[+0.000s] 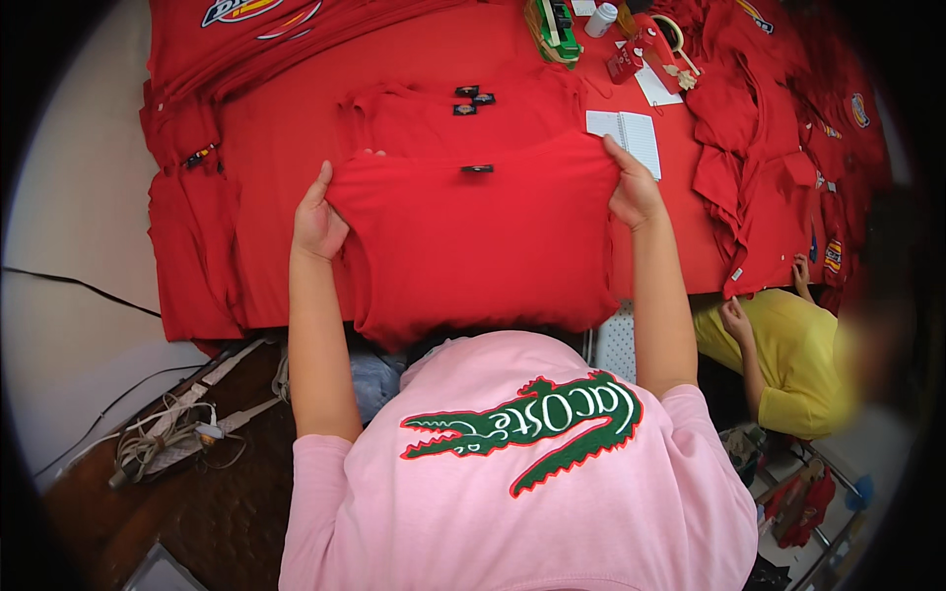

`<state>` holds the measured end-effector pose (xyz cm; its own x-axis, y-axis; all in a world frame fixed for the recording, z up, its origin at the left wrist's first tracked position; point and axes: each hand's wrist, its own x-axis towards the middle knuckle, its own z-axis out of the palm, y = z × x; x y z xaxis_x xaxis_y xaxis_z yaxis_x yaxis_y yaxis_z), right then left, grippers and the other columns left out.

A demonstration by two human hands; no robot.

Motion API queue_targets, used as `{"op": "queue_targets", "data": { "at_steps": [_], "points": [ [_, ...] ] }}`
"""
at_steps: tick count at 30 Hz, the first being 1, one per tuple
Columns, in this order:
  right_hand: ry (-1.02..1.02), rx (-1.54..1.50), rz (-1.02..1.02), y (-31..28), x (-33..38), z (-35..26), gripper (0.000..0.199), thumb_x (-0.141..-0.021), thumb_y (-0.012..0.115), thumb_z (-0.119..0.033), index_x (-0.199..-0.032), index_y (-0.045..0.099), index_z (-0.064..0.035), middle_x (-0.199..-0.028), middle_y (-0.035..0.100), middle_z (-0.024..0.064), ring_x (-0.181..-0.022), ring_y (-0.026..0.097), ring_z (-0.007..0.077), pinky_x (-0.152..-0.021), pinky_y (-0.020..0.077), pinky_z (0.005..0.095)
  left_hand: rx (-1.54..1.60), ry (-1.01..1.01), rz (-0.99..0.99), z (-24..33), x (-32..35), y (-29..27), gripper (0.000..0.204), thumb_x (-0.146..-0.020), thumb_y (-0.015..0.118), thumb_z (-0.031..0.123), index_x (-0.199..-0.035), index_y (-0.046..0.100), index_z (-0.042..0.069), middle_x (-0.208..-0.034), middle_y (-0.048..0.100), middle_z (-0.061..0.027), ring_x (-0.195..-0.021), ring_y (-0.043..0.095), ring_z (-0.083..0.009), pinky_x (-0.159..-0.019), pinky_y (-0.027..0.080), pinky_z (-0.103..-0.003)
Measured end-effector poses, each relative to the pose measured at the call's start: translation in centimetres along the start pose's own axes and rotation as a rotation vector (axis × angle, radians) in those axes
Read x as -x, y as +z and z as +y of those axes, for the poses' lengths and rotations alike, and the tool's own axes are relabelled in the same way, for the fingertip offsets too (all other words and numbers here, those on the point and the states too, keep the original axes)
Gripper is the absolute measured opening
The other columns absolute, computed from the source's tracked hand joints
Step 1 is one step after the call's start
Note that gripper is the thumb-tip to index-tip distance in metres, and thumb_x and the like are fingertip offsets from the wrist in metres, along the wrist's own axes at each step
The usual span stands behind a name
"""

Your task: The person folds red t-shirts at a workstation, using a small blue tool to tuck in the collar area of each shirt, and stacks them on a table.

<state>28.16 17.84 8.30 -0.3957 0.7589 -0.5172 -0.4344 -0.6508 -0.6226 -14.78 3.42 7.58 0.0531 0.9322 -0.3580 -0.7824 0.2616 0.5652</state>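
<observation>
A red shirt [483, 241] with a small black neck label is stretched between my two hands, its lower part hanging over the table's near edge. My left hand [322, 219] grips its upper left corner, thumb on top. At the upper right corner my right hand [634, 187] pinches the cloth between thumb and fingers. Just beyond it on the red-covered table lie more red shirts [414, 113], stacked, with several dark neck labels showing.
An open notebook [639, 138] lies right of the stack. Behind it are a white bottle [601, 20] and a tape dispenser [670, 44]. Red garments [192, 241] lie at left. A co-worker in a yellow shirt [788, 364] handles red garments at right. Tangled cables [177, 433] sit lower left.
</observation>
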Motion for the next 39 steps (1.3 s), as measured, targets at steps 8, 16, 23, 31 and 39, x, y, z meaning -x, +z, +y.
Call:
{"op": "queue_targets", "data": {
  "at_steps": [8,16,23,31,39],
  "points": [
    [-0.027,-0.188,-0.384,0.4,-2.0,-2.5,0.047,-0.107,0.051,-0.040,-0.134,0.062,-0.0027,-0.137,0.066,0.0153,-0.132,0.059,0.0307,-0.115,0.0432,0.0484,-0.011,-0.082,0.013,3.8,-5.0,-0.9,0.098,-0.100,0.037,0.074,-0.144,0.048,-0.012,-0.151,0.053,-0.0215,-0.141,0.050,-0.0333,-0.119,0.039,-0.048],
    [0.031,-0.196,-0.413,-0.9,-3.9,-3.5,0.083,-0.104,0.041,-0.064,-0.143,0.052,0.0094,-0.144,0.059,0.0216,-0.136,0.055,0.0347,-0.118,0.0391,0.0479,0.106,-0.112,-0.076,5.2,-5.8,-1.8,0.114,-0.094,0.029,0.086,-0.142,0.049,-0.015,-0.147,0.056,-0.0235,-0.143,0.048,-0.0350,-0.122,0.036,-0.048],
    [0.042,-0.107,-0.154,-0.1,-5.1,-2.7,0.056,-0.106,0.053,-0.045,-0.132,0.062,0.0041,-0.135,0.066,0.0188,-0.130,0.060,0.0320,-0.114,0.0446,0.0469,0.120,-0.123,-0.155,4.2,-6.2,-3.5,0.112,-0.095,0.029,0.084,-0.144,0.048,-0.014,-0.149,0.054,-0.0226,-0.142,0.049,-0.0337,-0.121,0.036,-0.047],
    [-0.102,0.340,0.130,0.9,0.4,0.3,0.029,-0.093,0.075,-0.017,-0.117,0.072,-0.0018,-0.119,0.074,0.0070,-0.113,0.067,0.0179,-0.103,0.0480,0.0324,-0.286,0.039,0.070,2.3,0.3,-0.3,0.064,-0.100,0.063,0.048,-0.137,0.061,-0.005,-0.140,0.063,-0.0164,-0.133,0.058,-0.0251,-0.115,0.043,-0.042],
    [-0.271,1.065,0.020,-5.8,12.2,4.4,0.021,-0.078,0.081,-0.002,-0.097,0.073,-0.0043,-0.113,0.067,0.0015,-0.110,0.060,0.0164,-0.103,0.0431,0.0319,-0.913,-0.112,0.262,-3.1,14.2,-2.9,0.038,-0.082,0.084,0.015,-0.118,0.077,0.003,-0.146,0.056,-0.0078,-0.136,0.053,-0.0224,-0.114,0.039,-0.035]
  ]
}}
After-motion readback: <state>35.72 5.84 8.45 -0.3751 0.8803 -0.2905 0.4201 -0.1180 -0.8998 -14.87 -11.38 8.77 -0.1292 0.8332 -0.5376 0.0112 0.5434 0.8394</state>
